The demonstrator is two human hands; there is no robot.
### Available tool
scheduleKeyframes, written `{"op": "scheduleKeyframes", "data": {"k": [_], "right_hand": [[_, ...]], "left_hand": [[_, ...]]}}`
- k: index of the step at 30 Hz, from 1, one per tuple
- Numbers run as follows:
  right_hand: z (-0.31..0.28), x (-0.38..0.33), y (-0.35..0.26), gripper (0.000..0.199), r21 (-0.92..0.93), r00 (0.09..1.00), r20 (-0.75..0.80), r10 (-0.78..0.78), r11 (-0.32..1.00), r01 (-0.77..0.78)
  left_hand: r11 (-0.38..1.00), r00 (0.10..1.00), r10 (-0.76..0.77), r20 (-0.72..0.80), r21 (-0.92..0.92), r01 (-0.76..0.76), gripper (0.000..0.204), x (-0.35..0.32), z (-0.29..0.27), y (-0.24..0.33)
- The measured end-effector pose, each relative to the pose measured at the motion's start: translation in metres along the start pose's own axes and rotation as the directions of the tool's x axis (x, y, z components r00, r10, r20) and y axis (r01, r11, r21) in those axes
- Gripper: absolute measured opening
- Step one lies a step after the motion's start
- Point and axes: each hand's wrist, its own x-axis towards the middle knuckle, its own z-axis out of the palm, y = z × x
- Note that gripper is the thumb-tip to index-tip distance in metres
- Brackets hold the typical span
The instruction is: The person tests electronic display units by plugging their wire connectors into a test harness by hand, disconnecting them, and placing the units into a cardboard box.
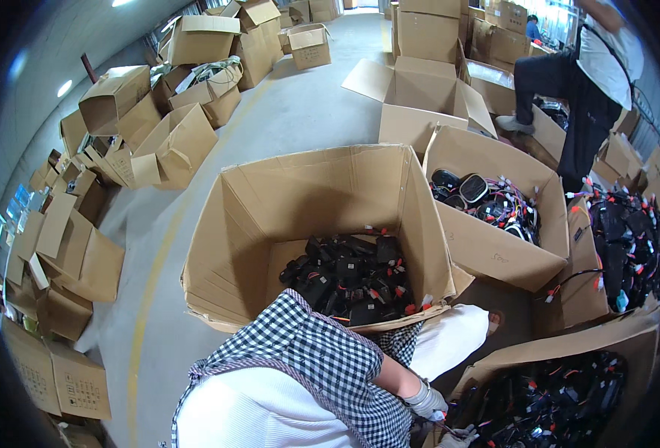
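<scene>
My left hand [424, 399], in a light grey glove, is at the lower right, closed on a thin dark cable with a white-and-red connector [438, 415]. Just below it, partly cut off by the lower edge, is my gloved right hand [458, 436]. Its fingers look closed, but what they hold is too small to make out. Both hands are by the left side of a cardboard box [569, 345] filled with black plastic units [561, 399] trailing wires and small red and white connectors. A larger open box [311, 187] in front of me holds a pile of similar black units [348, 276].
A box [494, 246] with round black parts and coloured wires stands beyond, beside another full of black units [632, 239]. Another person [595, 82] stands at the far right among boxes. Stacked cartons [173, 149] line the left, beyond a yellow floor line [147, 299].
</scene>
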Motion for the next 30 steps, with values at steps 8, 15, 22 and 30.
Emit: {"op": "scheduleKeyframes", "data": {"k": [8,15,22,30], "right_hand": [[0.037,-0.061,-0.016,0.024,-0.461,0.986,0.100,-0.136,0.872,0.167],[0.032,-0.123,-0.025,0.021,-0.804,0.869,0.475,-0.136,0.335,0.491],[-0.004,-0.105,-0.003,0.023,-0.749,0.750,0.661,-0.012,0.045,0.661],[-0.004,-0.075,-0.007,0.033,-0.688,0.715,0.317,0.624,0.669,-0.279]], "left_hand": [[0.999,0.999,0.041,-0.023,-0.009,-0.041,0.026,0.013,0.016,-0.018],[0.991,0.996,0.088,0.026,0.100,-0.090,0.026,0.022,0.014,-0.024],[0.988,0.995,0.100,0.025,0.115,-0.102,0.025,0.018,0.011,-0.024],[0.994,0.995,0.099,-0.014,0.040,-0.099,0.025,0.004,-0.009,0.008]]}}
